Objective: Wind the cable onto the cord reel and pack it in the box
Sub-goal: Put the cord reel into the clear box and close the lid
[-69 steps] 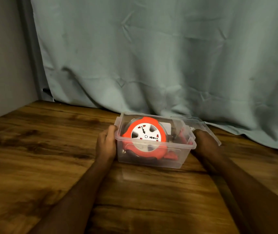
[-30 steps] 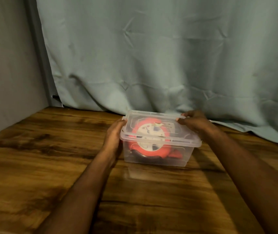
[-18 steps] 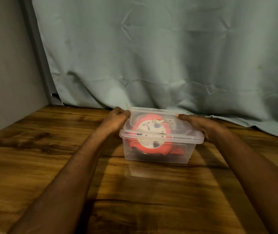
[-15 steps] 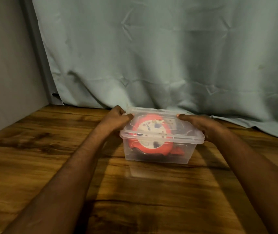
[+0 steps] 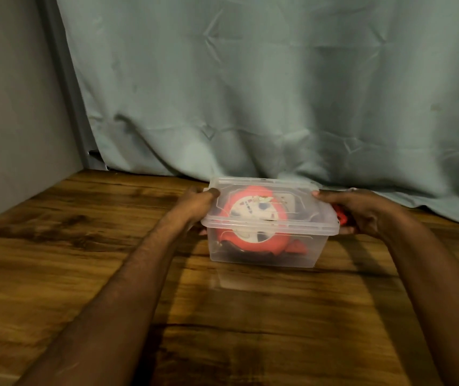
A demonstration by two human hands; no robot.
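Head view: left hand point(image 5: 194, 205) at nine o'clock and right hand point(image 5: 362, 211) at three pinch the clear plastic lidded box point(image 5: 264, 252) (orange cord reel point(image 5: 256, 218) inside), thumbs on its lid point(image 5: 300, 218).

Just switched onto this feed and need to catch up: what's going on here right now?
A person is closing up a clear plastic box on the wooden table. The orange cord reel lies inside, and the clear plastic lid sits on top. The left hand grips the lid's left end and the right hand grips its right end, thumbs on the lid. Whether it is fully snapped shut can't be told.
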